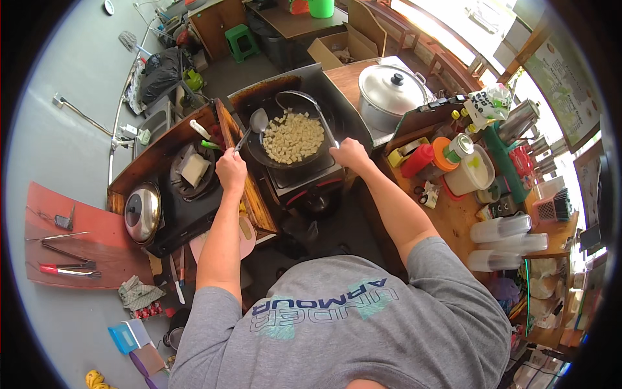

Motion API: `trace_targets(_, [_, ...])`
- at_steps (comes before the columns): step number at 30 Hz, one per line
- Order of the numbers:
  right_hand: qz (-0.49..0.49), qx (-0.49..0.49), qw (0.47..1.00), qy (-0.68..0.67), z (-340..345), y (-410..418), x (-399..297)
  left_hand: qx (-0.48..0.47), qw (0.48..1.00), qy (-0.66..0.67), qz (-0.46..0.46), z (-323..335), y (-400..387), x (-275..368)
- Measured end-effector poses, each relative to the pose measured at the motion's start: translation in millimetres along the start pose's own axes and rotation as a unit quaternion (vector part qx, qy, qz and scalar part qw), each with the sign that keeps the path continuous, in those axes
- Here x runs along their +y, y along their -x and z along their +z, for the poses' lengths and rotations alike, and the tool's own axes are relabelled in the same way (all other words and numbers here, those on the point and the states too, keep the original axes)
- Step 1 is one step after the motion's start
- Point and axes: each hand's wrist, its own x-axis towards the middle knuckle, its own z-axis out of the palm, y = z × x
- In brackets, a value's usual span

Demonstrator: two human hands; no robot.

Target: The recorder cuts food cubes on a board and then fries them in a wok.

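Pale diced cubes of food fill the dark wok, which sits on a stove in front of me. My left hand is closed around the handle of a metal ladle, whose bowl rests over the wok's left side. At the wok's right, my right hand grips the long handle of a round-rimmed metal utensil, apparently a skimmer. Its rim loops over the far side of the wok; its inner part is hard to make out. Both hands are outside the wok.
Left of me, a second stove carries a lidded pan and a pale block in plastic. Knives lie nearby. A large lidded pot stands at the far right. Bottles, tubs and stacked plastic cups crowd the right counter.
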Motion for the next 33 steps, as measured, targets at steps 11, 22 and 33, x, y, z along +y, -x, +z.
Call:
trace_targets(11, [0.0, -0.124, 0.985, -0.117, -15.4, 24.1, 12.0, -0.004, 0.995, 0.103, -0.004, -25.5, 13.2, -13.3])
trace_targets(22, [0.048, -0.126, 0.988, -0.076, -22.8, 41.6, 16.8, -0.076, 0.992, 0.07, -0.066, -25.9, 31.7, -18.7])
trace_targets(33, [0.089, -0.209, 0.956, -0.183, -53.2, 80.3, 9.7, -0.095, 0.964, 0.249, -0.018, -27.1, 46.0, -31.3])
